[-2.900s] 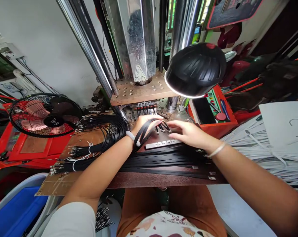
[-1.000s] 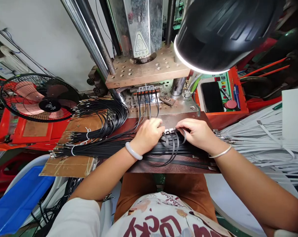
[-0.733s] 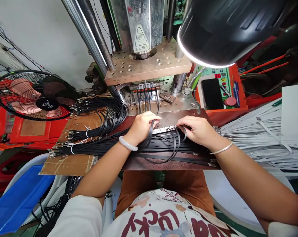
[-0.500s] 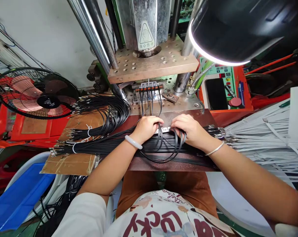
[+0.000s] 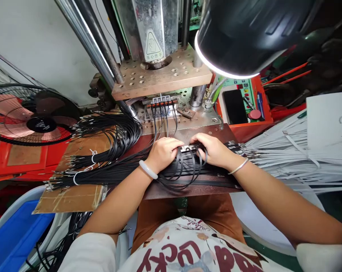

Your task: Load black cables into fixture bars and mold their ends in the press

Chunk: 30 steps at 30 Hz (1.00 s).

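1. At the fingertips, the left hand (image 5: pixel 163 154) has thumb and forefinger close together over the left part of a pale metal bar (image 5: pixel 184 148); we cannot tell whether they pinch a strap end or only press.
2. The right hand (image 5: pixel 212 149) curls at the bar's right part, black loops (image 5: pixel 193 166) passing by its thumb; its grip is hidden from us too.
3. The bar lies between both hands, the loops arching from it toward the near edge of the table (image 5: pixel 210 189). We judge that a tug on one loop could lift a neighbour's end or tilt the bar.
4. Beneath the loops run flat black straps (image 5: pixel 125 170); we could snag one (black on black is hard to sort by eye).
5. Just beyond, more black cords hang from a fixture (image 5: pixel 161 104) under the heavy press plate (image 5: pixel 159 81). We think a forearm swept left might drag those cords, and a hand under the plate would risk crushing.
6. Farther out, the lamp (image 5: pixel 244 37) hides much of the far right from us; white straps (image 5: pixel 275 155) crowd the right, and a fan (image 5: pixel 42 122) stands left, beyond tied black bundles (image 5: pixel 98 156).
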Motion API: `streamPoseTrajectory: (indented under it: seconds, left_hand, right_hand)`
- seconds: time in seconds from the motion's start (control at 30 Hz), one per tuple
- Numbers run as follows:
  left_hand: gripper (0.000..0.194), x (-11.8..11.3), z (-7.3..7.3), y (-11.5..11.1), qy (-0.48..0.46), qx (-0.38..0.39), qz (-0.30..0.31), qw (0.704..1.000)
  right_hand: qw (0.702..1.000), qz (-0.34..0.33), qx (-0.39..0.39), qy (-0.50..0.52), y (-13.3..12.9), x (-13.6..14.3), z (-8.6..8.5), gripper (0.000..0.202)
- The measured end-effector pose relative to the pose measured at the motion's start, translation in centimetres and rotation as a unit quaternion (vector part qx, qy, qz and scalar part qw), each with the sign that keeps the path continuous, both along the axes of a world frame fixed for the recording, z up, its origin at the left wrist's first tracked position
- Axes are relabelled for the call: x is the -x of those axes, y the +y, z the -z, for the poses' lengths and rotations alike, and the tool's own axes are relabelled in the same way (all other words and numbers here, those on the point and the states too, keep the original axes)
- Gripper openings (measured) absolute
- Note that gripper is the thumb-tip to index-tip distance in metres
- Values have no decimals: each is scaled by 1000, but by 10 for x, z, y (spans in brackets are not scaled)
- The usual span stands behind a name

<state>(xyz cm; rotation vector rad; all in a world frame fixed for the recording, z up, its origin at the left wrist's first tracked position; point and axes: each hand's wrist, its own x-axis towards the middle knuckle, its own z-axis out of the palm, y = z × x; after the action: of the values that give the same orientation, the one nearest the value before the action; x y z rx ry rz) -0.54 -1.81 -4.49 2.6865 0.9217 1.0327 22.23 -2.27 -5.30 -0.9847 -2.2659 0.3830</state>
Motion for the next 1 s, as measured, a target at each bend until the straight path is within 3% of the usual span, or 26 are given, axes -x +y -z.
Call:
streamPoseTrajectory:
  seconds: [0.17,0.23,0.37,0.53,0.63,0.7,0.83,0.93,1.0]
  left_hand:
    - [21,-2,-7,-5,85,-75,49,992]
    - [21,-4,-6,-6,87,-85,58,991]
    - [21,-1,-1,-6,63,-55,37,996]
    - [20,11,-9,-5,-21,15,-98,995]
    - [16,13,-13,-4,-113,126,-62,984]
    - [13,12,-11,-3,-124,166,-36,978]
    - [21,8,-5,-1,-81,129,-26,988]
    - [24,8,-2,0,-69,80,-9,994]
    - [24,10,-2,0,-60,52,-2,997]
  right_hand:
    - [982,181,50,-2,2,-50,-31,19]
    - [976,207,64,-34,-1,-72,-44,12]
    - [970,106,52,-214,-9,-90,-48,13]
    - [920,30,-30,-391,-12,-76,-36,10]
    - [916,28,-61,-397,-10,-76,-39,10]
    - [930,25,-49,-363,-8,-83,-42,11]
    - [963,-24,21,-269,-8,-98,-44,20]
    - [952,-28,38,-304,-14,-102,-41,12]
    - [934,1,-14,-358,-18,-101,-39,11]
